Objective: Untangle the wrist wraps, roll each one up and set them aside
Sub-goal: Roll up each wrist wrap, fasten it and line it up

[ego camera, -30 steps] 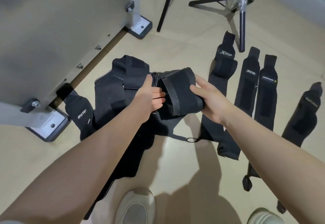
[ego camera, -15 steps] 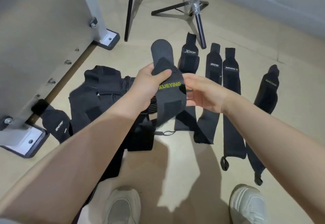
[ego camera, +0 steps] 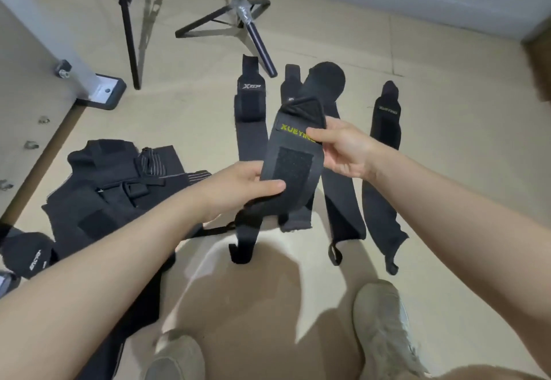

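Both hands hold up one black cloth wrist wrap with yellow letters [ego camera: 293, 153]: left hand [ego camera: 238, 184] pinches its bottom, right hand [ego camera: 343, 147] its side, hiding the last letter. Flat black wraps [ego camera: 384, 147] lie behind at 12 o'clock; tangled black pile [ego camera: 113, 188] at 9.

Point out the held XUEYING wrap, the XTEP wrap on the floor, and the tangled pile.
held XUEYING wrap [ego camera: 293, 168]: head view, on its dark hook-and-loop patch.
XTEP wrap [ego camera: 250, 104]: head view, on its folded upper section below the logo.
tangled pile [ego camera: 104, 200]: head view, on the black fabric at its middle.
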The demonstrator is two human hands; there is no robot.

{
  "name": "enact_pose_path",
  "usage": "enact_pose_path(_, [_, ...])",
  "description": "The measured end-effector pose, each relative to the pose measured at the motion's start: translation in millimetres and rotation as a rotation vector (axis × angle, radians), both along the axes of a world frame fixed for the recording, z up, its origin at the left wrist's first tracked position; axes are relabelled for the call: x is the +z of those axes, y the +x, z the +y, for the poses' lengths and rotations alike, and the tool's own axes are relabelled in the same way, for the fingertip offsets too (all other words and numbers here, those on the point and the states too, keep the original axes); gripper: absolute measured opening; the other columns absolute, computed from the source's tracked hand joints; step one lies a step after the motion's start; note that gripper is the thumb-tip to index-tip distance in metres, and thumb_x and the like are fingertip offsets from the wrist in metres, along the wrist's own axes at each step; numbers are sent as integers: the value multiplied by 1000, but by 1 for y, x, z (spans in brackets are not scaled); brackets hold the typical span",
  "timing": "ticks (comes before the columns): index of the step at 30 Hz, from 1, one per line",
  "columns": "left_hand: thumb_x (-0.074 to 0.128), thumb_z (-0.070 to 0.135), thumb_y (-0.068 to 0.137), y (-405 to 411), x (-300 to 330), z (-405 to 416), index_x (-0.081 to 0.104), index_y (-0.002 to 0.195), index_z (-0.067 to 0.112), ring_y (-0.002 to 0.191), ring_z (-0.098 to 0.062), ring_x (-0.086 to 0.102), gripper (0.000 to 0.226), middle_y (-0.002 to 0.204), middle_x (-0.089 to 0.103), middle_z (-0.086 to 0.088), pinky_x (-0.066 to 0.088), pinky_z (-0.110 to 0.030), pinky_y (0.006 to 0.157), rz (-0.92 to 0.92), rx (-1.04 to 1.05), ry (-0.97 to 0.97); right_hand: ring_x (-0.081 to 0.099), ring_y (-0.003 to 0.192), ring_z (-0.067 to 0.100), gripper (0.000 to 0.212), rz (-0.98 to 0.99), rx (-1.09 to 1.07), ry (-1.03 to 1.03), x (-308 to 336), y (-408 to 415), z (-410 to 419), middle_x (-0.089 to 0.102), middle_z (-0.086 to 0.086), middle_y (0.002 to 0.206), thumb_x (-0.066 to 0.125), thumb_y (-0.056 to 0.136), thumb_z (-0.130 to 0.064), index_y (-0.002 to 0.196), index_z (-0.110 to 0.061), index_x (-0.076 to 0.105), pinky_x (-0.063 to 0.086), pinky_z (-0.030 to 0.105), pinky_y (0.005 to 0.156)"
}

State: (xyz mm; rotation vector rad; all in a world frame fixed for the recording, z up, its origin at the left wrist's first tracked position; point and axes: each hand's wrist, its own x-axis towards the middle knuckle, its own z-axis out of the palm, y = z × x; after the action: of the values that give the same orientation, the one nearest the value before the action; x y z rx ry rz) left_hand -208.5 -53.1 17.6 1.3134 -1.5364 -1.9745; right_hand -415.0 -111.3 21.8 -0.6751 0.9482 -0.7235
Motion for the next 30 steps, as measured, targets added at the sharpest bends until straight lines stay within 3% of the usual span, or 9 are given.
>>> enact_pose_path(4, [62,31,83,-55,7,6,54,118,30,100,-26,54,36,123,56,-21,44,-48,82,53,-163,71,67,89,18,23,119,-154,-4,-14,-50,17,68,5,100,44,98,-4,119,-8,51,57,30,71])
enact_pose_path(8, [56,15,94,-115,17,11,49,127,21,94,-21,66,35,111,68,-7,52,-35,73,129,-126,104,66,84,15,25,292,-253,-107,-14,-110,20,70,-2,90,50,93,2,103,-20,55,49,31,78])
enact_pose_path(10, [58,16,93,-143,15,15,47,129,24,98,-22,67,39,113,68,-6,55,-41,80,137,-131,158,66,81,15,30,371,-234,-148,-10,-139,23,70,-2,87,50,91,6,106,-20,54,48,31,76])
enact_pose_path(12, [58,14,92,-173,11,17,48,128,22,102,-26,66,38,115,67,-9,54,-45,88,159,-102,261,67,76,13,31,442,-253,-150,-8,-167,26,69,-1,84,50,90,9,106,-17,54,51,27,72])
enact_pose_path(16, [57,8,92,-228,-10,18,49,115,24,89,-19,68,29,107,68,-5,58,-33,80,206,0,520,61,74,14,26,606,-313,-36,-21,-217,25,64,3,88,49,90,6,99,-18,57,49,28,73])
enact_pose_path(18, [60,11,91,-245,-31,15,34,136,26,96,-19,66,54,113,64,-3,56,-35,84,123,-24,548,58,71,13,25,721,-282,59,-32,-233,28,61,3,84,48,90,5,91,-18,57,47,24,65])
enact_pose_path(22, [54,22,95,-266,-68,3,23,148,28,120,-19,51,62,139,45,-3,41,-24,96,-350,-461,130,54,71,15,18,792,-222,188,-65,-255,39,58,5,83,47,90,4,95,-11,55,47,27,67])
enact_pose_path(26, [41,16,99,-275,-101,-26,29,146,15,130,-23,41,48,146,39,-7,34,-28,103,-612,-521,-228,50,79,22,17,731,-229,229,-93,-271,44,55,10,89,45,89,1,99,-10,53,41,30,68])
enact_pose_path(30, [39,23,100,-277,-138,-52,6,151,23,142,-25,20,61,158,6,-5,29,-35,112,-860,-769,-554,40,74,21,14,714,-320,306,-107,-281,45,44,7,82,39,80,-2,88,-12,46,31,30,59])
